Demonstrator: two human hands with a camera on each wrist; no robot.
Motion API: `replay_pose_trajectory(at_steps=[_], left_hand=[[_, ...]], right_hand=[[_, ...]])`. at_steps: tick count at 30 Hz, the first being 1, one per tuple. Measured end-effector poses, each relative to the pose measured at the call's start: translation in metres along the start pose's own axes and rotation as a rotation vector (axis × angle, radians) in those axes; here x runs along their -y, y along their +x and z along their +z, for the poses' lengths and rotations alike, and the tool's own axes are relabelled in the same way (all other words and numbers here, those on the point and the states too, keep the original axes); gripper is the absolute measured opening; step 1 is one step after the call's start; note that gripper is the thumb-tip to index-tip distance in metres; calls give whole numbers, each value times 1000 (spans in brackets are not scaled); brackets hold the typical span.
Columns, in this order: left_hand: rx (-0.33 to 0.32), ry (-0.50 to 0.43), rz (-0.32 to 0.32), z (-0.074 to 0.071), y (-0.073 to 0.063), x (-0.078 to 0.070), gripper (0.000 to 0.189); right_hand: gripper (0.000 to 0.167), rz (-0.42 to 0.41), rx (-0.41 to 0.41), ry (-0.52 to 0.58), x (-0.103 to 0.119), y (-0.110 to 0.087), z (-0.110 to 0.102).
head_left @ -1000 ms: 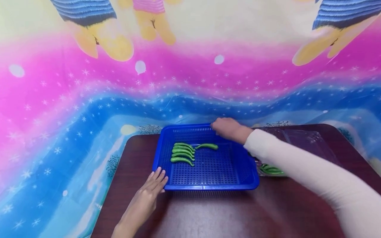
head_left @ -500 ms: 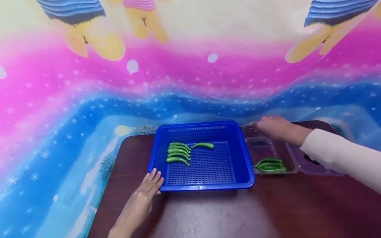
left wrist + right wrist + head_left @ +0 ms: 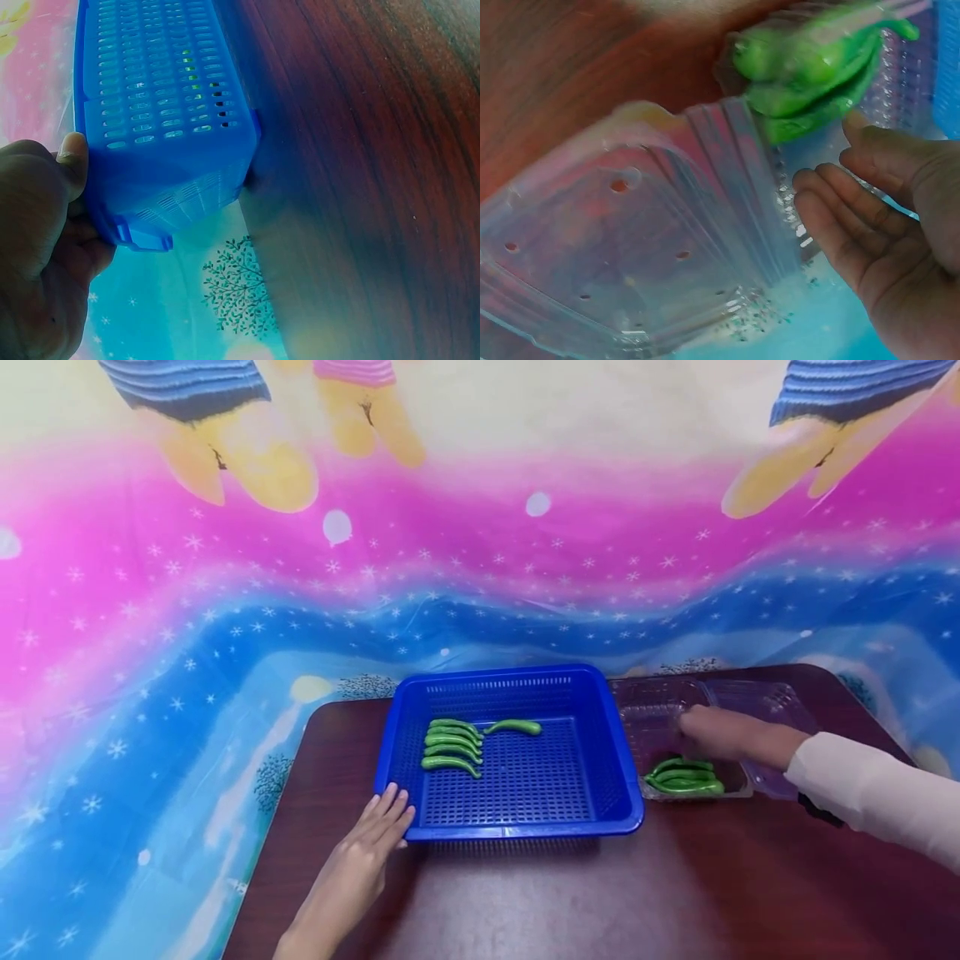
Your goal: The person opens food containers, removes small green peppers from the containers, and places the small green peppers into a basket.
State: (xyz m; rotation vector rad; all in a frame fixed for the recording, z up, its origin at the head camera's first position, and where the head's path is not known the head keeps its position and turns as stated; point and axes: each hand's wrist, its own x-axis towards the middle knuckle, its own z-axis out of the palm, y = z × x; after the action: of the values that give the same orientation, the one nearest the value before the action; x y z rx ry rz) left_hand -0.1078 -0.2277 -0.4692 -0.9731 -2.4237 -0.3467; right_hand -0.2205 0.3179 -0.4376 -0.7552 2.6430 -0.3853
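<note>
My left hand holds the near-left corner of a blue plastic basket, fingers lying over the rim in the head view. The left wrist view shows the thumb against the outer rim. Inside the basket, several slim curved green peppers lie in a stack of rows at left, with one pepper beside them. My right hand hovers over a clear plastic clamshell box, holding nothing. Its bent fingers and thumb are spread apart close to several more green peppers in the box's near end.
The clamshell's clear lid lies folded open to the right, with small holes in it. Everything stands on a dark wooden table with rounded far corners. A bright printed sheet hangs right behind the table.
My right hand has moved from the basket's far right rim to over the clamshell, then lower and nearer the peppers there. The left hand stays on the basket corner.
</note>
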Motion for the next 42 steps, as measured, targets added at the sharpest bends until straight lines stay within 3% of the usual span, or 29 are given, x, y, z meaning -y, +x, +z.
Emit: replay_pose_trajectory(at_steps=[13,21,25,36,42], left_hand=[[23,8,-10,-2,0,-1,61],[27,8,-17,-2,0,-2,62],[25,11,-16,-2,0,-2,62],[27,16,-15,-5,1,-2,63],[35,17,-18,-5,2,-3,64]], right_hand=[[22,-31,-23,-39,-9,2,20],[16,-51,-39,-61,-14,4,22],[15,-30,-80,-49,-13,3,13],[13,39,-203,-156,8,7,-34],[12,0,-267,-188,22,12,-54]])
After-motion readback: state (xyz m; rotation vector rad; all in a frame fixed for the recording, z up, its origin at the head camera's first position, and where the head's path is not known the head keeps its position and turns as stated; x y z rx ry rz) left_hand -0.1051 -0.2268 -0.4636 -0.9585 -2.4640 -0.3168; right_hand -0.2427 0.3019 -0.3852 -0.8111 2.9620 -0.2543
